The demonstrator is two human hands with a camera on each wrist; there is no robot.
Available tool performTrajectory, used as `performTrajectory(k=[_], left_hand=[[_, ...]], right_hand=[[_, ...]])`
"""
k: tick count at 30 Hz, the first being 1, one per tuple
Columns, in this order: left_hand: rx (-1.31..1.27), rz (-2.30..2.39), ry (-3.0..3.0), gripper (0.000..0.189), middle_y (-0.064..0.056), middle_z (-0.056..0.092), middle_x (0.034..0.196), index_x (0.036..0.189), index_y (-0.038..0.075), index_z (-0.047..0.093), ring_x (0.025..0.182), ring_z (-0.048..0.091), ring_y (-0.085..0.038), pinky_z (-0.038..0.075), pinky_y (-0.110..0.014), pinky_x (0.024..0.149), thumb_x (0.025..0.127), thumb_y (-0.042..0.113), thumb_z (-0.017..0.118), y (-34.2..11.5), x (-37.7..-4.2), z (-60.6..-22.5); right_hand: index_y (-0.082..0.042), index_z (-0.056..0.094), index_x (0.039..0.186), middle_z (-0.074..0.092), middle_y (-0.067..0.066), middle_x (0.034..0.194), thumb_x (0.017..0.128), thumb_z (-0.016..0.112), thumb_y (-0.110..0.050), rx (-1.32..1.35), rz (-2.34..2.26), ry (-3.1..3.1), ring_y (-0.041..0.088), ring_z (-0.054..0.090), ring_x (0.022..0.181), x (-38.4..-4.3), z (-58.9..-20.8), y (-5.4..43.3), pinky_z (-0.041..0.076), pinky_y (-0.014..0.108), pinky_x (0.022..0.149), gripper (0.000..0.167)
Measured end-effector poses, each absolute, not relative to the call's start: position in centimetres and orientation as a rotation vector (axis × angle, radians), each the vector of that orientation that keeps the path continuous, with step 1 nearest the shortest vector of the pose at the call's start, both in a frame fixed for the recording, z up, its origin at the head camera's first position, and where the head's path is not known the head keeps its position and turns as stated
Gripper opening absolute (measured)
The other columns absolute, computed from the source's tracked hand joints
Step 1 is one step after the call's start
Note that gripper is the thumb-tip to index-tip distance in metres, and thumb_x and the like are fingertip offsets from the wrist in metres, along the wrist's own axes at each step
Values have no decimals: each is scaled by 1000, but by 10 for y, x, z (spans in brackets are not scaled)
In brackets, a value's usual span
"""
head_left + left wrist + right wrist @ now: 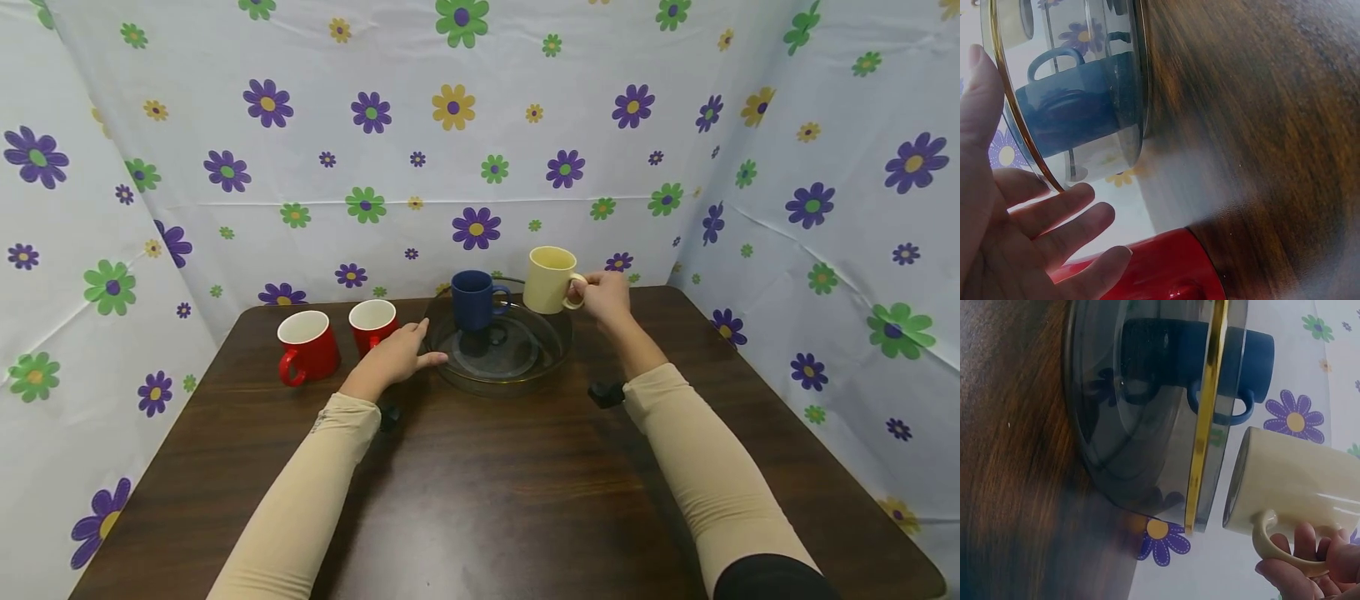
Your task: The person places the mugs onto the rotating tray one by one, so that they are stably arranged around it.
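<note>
My right hand [606, 296] grips a pale yellow mug [550, 282] by its handle. In the right wrist view the yellow mug [1297, 481] is upright, with its base just above the gold-edged rim of a clear glass bowl [1207, 425]. A dark blue mug [472, 302] stands inside the bowl [498, 382], its handle toward the right. My left hand [396, 357] is at the bowl's left side, fingers spread. In the left wrist view the left hand's thumb and index finger [1060, 206] lie right at the rim.
Two red mugs with white insides stand left of the bowl: one red mug [309, 354] farther left, the other red mug [372, 321] partly behind my left hand. Everything sits on a dark wooden table [487, 483]. A flowered white cloth [420, 250] hangs behind and at both sides.
</note>
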State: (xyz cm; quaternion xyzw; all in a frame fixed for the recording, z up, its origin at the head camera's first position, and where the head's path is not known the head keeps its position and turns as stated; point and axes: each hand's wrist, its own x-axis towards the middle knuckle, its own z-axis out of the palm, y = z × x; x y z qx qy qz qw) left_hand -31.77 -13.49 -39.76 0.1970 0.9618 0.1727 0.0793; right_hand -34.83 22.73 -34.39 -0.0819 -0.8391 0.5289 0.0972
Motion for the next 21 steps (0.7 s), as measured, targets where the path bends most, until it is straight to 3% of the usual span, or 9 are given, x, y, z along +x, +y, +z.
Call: performTrajectory(k=[3, 9, 16, 21], left_hand=[[598, 512, 2878, 93, -29, 35, 157, 159, -4, 22, 144, 38, -44, 32, -57, 116, 98, 55, 59, -135, -317, -396], [593, 511, 2872, 92, -30, 35, 157, 159, -4, 22, 143, 38, -45, 33, -58, 116, 98, 53, 60, -135, -317, -395], [594, 514, 2867, 93, -29, 35, 158, 159, -3, 22, 144, 38, -44, 33, -58, 116, 97, 56, 59, -136, -320, -398], [590, 518, 2869, 93, -28, 35, 158, 159, -2, 22, 144, 38, -44, 34, -57, 115, 97, 56, 59, -135, -320, -398]], right_hand=[[11, 71, 114, 70, 27, 107, 102, 62, -11, -244, 1610, -2469, 28, 66, 92, -349, -346, 225, 58, 30, 70, 26], [11, 71, 114, 71, 28, 107, 101, 63, -10, -229, 1620, -2465, 32, 67, 94, -348, -348, 221, 57, 25, 66, 26], [11, 71, 113, 70, 25, 105, 102, 63, -11, -251, 1664, -2477, 25, 65, 90, -347, -350, 217, 59, 43, 86, 26], [10, 72, 111, 71, 23, 102, 102, 63, -12, -245, 1646, -2501, 25, 62, 87, -347, -354, 215, 55, 28, 65, 26]])
